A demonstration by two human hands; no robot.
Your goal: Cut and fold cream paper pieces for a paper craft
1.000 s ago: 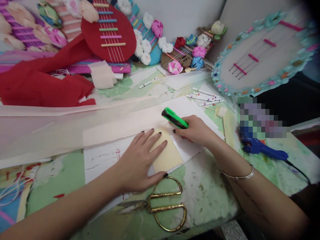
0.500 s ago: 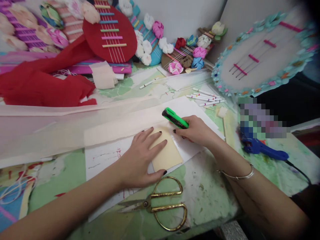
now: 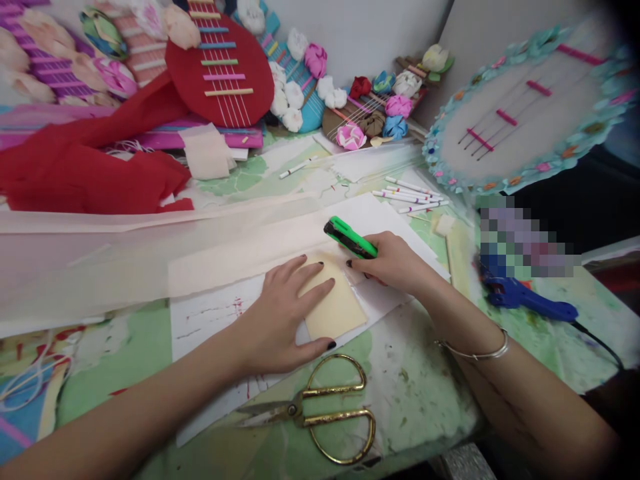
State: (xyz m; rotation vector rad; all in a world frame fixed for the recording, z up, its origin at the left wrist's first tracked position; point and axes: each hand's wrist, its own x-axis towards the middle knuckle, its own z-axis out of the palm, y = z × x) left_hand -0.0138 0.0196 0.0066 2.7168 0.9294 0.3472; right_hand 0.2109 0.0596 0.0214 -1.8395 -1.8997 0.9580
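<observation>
My left hand lies spread out, fingers on a pale yellow card and holding it against the white paper beneath. Closed around a green and black utility knife, my right hand rests at the card's right edge; the blade tip is hidden by the fingers. A strip of cream cloth or paper runs across the white sheet just beyond both hands. Gold-handled scissors lie nearer to me, below the left thumb, with blades pointing left.
A blue glue gun with a cord lies at the right. Behind the paper are several white marker pens. Red fabric is heaped at the left. Decorated string-instrument models, one red, line the wall, and a flower-rimmed oval one leans at right.
Both hands stay almost where they were. The yellow card and left thumb appear shifted very slightly; the right hand keeps its grip on the utility knife.
</observation>
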